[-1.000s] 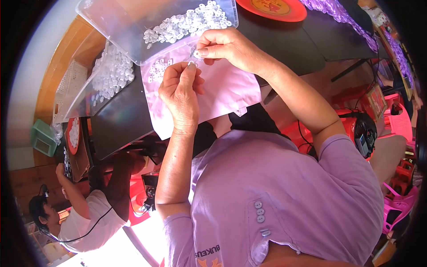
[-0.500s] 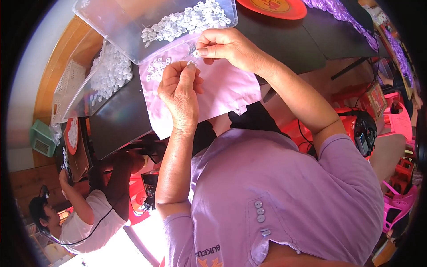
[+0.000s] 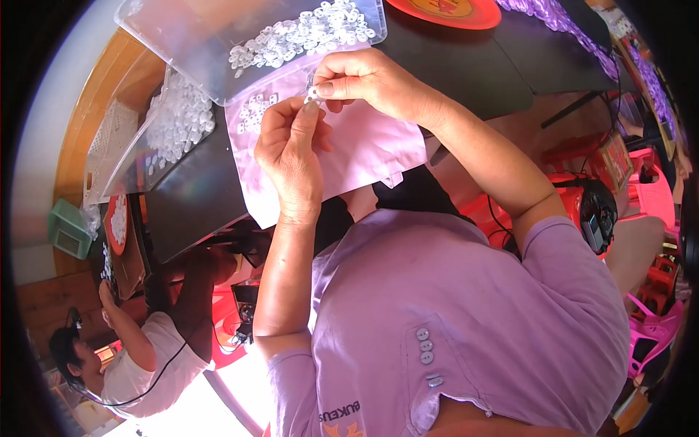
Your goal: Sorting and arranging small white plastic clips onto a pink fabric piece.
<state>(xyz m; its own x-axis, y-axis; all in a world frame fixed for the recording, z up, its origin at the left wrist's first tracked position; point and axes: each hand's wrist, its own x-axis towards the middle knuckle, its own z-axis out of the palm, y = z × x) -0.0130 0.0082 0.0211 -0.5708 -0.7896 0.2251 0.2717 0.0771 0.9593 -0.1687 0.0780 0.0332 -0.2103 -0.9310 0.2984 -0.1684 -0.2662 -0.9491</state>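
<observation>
Over a pink cloth (image 3: 364, 156), my two hands meet at the fingertips. A small white plastic piece with dark holes (image 3: 312, 93) shows between them. My left hand (image 3: 291, 146) pinches at its lower side, thumb uppermost. From the right, my right hand (image 3: 368, 81) pinches the same spot with thumb and forefinger; a bit of clear material shows just above. Whether one piece or two are joined there is too small to tell. Beside my left hand, several similar white pieces (image 3: 255, 113) lie on the cloth.
A clear plastic bin (image 3: 171, 51) with many white pieces stands beyond the cloth. Another clear bin (image 3: 120, 171) holds whitish pieces at left. A red plate (image 3: 466, 16) and purple shiny material (image 3: 561, 25) lie on the dark table (image 3: 451, 84). A co-worker (image 3: 149, 349) sits at lower left.
My right hand has moved slightly left and down, bringing its fingertips against those of my left hand. The gap between the hands has closed.
</observation>
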